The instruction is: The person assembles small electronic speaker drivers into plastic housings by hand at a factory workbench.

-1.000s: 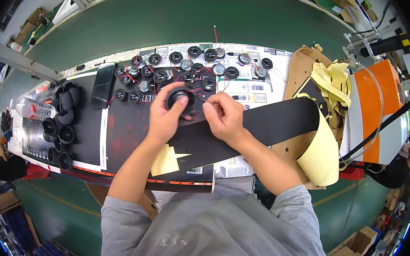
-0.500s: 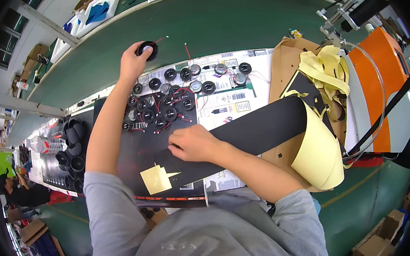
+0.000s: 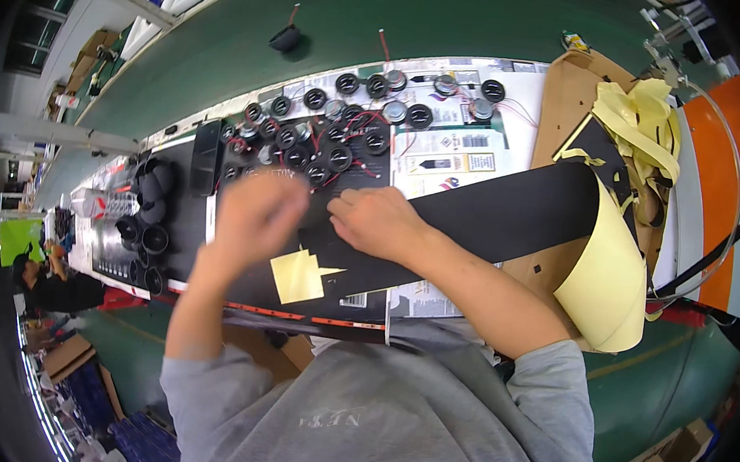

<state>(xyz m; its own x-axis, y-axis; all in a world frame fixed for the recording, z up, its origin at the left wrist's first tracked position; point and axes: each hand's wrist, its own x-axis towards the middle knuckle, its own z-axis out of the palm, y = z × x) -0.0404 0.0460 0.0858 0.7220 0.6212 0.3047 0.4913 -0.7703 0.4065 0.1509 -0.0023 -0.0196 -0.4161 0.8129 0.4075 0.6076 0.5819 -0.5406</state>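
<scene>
My left hand [image 3: 257,214], smeared by motion, is over the dark board in front of the small speakers; its fingers cannot be made out. To its right, my right hand [image 3: 375,220] has its fingers curled in above the near end of a black foam sheet [image 3: 504,203], and whatever they may hold is hidden. That sheet curls over on the right to show its yellow backing [image 3: 607,283]. Several small round speakers [image 3: 339,158] with red wires lie beyond my hands. One black speaker [image 3: 286,39] rests apart on the green surface. A yellow paper piece [image 3: 297,277] lies near me.
At the right, a cardboard tray [image 3: 567,90] carries crumpled yellow strips [image 3: 635,122], beside an orange and grey machine [image 3: 723,174]. Black cups [image 3: 151,199] and a clear bottle [image 3: 95,203] stand on the left. A person [image 3: 53,278] is at the far left.
My left hand has let go of the black speaker on the green surface and come back toward me over the board. The right hand stays by the foam sheet, and the view has shifted.
</scene>
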